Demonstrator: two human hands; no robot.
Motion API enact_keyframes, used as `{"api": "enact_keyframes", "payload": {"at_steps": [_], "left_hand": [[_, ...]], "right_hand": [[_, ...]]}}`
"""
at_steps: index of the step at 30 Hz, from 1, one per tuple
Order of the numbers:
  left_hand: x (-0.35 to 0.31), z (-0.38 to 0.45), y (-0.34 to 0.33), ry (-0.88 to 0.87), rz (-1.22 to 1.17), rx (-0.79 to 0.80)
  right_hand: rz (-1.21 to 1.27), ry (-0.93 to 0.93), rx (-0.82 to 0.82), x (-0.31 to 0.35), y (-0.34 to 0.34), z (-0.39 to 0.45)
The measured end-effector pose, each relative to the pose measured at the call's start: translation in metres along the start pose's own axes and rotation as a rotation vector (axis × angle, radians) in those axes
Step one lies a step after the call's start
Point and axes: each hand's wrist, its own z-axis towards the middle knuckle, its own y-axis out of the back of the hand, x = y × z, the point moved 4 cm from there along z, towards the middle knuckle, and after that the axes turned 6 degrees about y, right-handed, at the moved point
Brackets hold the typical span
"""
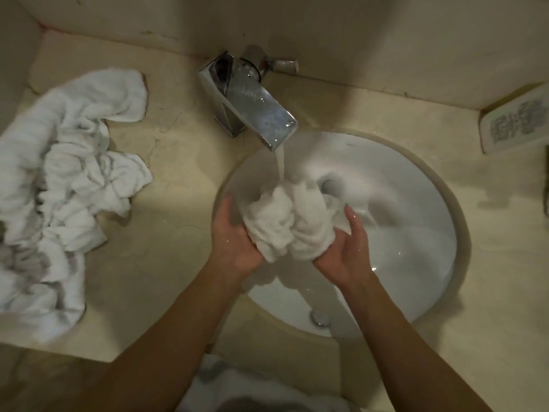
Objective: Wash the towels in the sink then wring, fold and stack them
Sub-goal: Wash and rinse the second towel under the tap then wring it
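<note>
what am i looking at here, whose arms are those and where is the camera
There is no machine: a person wears a camera on the head, looking down at their own bare arms. The left hand and right hand together cradle a bunched, wet white towel under water running from the chrome faucet, above the round white sink. On the beige counter, to the left, lies a crumpled pile of white towels. At the far right edge sits a white printed item, too blurred to name.

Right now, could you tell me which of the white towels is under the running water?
The bunched towel held between the left hand and right hand over the sink, beneath the faucet. The other towels lie crumpled on the counter, left.
</note>
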Motion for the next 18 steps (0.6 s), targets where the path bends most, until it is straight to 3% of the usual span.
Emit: {"api": "enact_keyframes", "payload": {"at_steps": [2,5,7,8,10,13,18], "left_hand": [[0.005,0.001,0.0,0.13,0.024,0.005],[0.014,0.015,0.011,0.447,0.058,-0.034],[0.007,0.025,0.03,0.446,0.103,-0.158],[0.004,0.027,0.033,0.406,0.122,-0.231],[0.001,0.025,0.029,0.334,0.123,-0.245],[-0.006,0.016,0.02,0.229,0.174,-0.277],[-0.022,0.024,0.01,0.0,0.279,-0.214]], "right_hand": [[-0.073,-0.047,0.036,-0.007,-0.007,-0.003],[-0.605,0.179,-0.113,-0.002,-0.01,0.008],[-1.008,0.41,-0.24,0.007,-0.017,0.012],[-1.07,0.486,-0.27,0.011,-0.022,0.014],[-0.846,0.475,-0.247,0.017,-0.029,0.018],[-0.143,0.169,0.01,0.018,-0.039,0.016],[-0.287,-0.059,-0.015,0.026,-0.045,0.007]]}}
